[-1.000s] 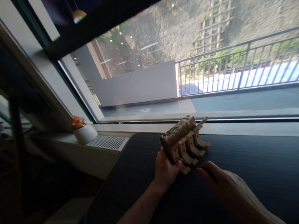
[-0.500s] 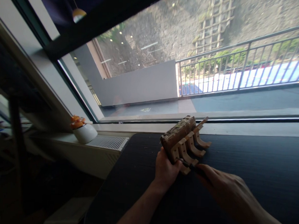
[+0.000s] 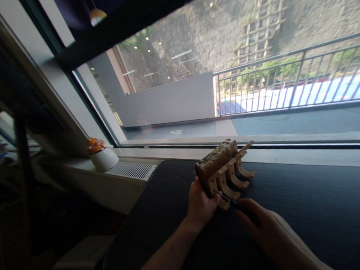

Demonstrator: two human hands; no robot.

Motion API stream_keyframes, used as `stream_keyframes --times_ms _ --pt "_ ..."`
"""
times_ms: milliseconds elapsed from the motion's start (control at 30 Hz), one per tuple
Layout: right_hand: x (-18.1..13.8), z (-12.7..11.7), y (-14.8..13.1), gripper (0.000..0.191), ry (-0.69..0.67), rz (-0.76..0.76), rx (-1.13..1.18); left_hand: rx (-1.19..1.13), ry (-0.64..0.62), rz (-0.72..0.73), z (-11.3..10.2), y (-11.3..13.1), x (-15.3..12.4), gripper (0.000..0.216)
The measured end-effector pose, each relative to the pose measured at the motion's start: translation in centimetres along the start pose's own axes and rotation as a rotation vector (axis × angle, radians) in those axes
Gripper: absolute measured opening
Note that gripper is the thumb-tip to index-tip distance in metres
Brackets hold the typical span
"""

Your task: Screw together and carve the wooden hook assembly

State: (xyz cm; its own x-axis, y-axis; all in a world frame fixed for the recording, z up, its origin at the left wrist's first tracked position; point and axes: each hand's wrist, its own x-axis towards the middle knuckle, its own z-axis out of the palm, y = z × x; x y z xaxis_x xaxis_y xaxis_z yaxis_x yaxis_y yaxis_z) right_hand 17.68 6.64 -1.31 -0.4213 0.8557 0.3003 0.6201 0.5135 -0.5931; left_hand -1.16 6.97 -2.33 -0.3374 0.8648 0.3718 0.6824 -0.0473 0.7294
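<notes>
My left hand [image 3: 200, 203] grips the near end of a wooden hook rack [image 3: 223, 166], a rough bark-edged board with several curved pegs, tilted up off the dark table [image 3: 299, 204]. My right hand [image 3: 259, 226] is closed around a thin dark tool [image 3: 229, 201], likely a screwdriver. The tool's tip touches the rack by the nearest peg.
A white pot with an orange top [image 3: 101, 155] stands on the window sill at the left, beside a white vent grille [image 3: 130, 170]. Behind the table is a large window [image 3: 230, 73] onto a balcony with a metal railing [image 3: 289, 88].
My right hand has closed in on the rack, bringing the tool's tip against it. The view has shifted slightly.
</notes>
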Motion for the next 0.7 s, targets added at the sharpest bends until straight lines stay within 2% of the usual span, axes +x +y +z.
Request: stream_keyframes --times_ms 100,167,233,300,400,500,600,700 --pt "-0.2 -0.3 0.1 0.024 0.212 -0.226 -0.212 0.005 0.005 0.012 0.1 0.0 -0.1 0.041" --pt "-0.1 -0.6 -0.1 0.02 0.307 -0.397 -0.299 0.007 0.003 0.014 0.1 0.0 -0.1 0.041" --pt "0.0 -1.0 -0.2 0.018 0.353 -0.5 -0.342 0.01 0.001 0.008 0.0 0.1 -0.1 0.04" --pt "0.1 -1.0 -0.2 0.015 0.361 -0.523 -0.349 0.01 0.003 0.003 0.0 0.1 -0.1 0.039" --pt "0.0 -0.7 -0.2 0.013 0.314 -0.451 -0.309 0.007 0.01 -0.002 0.0 0.1 -0.1 0.038" --pt "-0.1 -0.5 -0.2 0.014 0.216 -0.272 -0.206 0.006 0.013 -0.004 0.1 0.1 -0.2 0.038" --pt "0.1 -0.7 -0.4 0.019 0.104 -0.073 -0.006 0.009 0.009 -0.007 0.1 0.2 -0.2 0.039" --pt "0.5 -1.0 -0.6 0.026 0.02 0.037 0.188 0.016 0.01 -0.013 0.0 0.2 -0.2 0.039"
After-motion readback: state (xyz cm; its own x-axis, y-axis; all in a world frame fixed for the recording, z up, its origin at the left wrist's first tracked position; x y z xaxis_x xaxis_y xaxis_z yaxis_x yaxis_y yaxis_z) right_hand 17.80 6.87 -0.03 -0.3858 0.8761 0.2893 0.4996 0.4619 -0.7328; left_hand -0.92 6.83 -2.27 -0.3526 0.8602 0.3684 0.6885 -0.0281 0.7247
